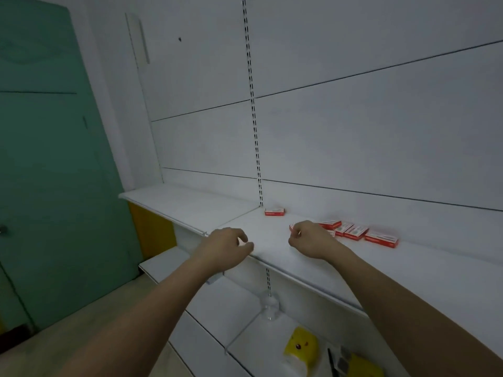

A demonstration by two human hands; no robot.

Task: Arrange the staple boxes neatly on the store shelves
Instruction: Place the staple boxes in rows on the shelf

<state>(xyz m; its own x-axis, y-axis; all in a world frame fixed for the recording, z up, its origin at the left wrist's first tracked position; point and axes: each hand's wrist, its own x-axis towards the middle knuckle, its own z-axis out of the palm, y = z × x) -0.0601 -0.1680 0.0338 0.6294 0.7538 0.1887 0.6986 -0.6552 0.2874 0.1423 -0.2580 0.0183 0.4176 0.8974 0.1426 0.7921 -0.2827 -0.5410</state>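
Observation:
Several small red staple boxes (353, 232) lie loosely grouped on the white shelf (272, 240), right of centre. One red staple box (275, 211) sits alone further back, by the slotted upright. My right hand (310, 239) hovers over the shelf and pinches another red box (291, 227), of which only an edge shows past my fingers. My left hand (227, 247) hangs above the shelf's front edge, fingers loosely curled, holding nothing.
A slotted upright (253, 104) divides the white back panels. Lower shelves (245, 308) hold a clear glass object (269, 306) and yellow items (300, 345). A green door (49, 172) stands at the left, with wooden floor below it.

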